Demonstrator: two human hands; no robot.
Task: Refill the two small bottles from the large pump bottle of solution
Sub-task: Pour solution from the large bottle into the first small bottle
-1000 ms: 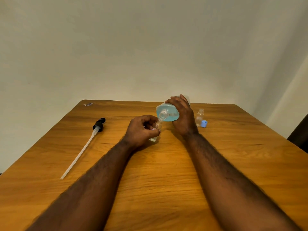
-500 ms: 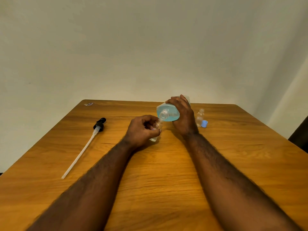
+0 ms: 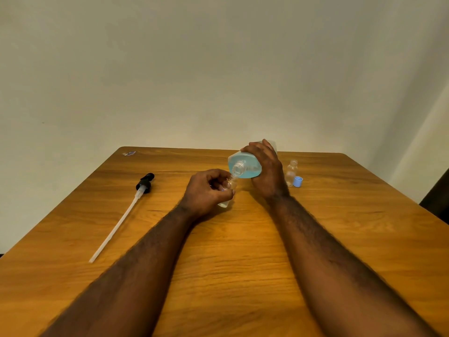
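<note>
My right hand point(image 3: 266, 171) grips the large clear bottle of blue solution point(image 3: 244, 165), tipped so its open threaded neck points down toward me. My left hand point(image 3: 206, 192) holds a small clear bottle point(image 3: 228, 190) upright-tilted just under that neck; its mouth touches the large bottle's opening. Most of the small bottle is hidden by my fingers. A second small clear bottle point(image 3: 291, 172) stands uncapped to the right of my right hand, with a blue cap point(image 3: 298, 181) lying beside it.
The pump head with its long white tube point(image 3: 121, 217) lies on the wooden table point(image 3: 243, 263) to the left. A small scrap point(image 3: 129, 153) sits at the far left corner. A wall rises right behind the table's far edge.
Almost nothing has moved; both hands keep the same hold, with the large bottle staying tipped over the small one.
</note>
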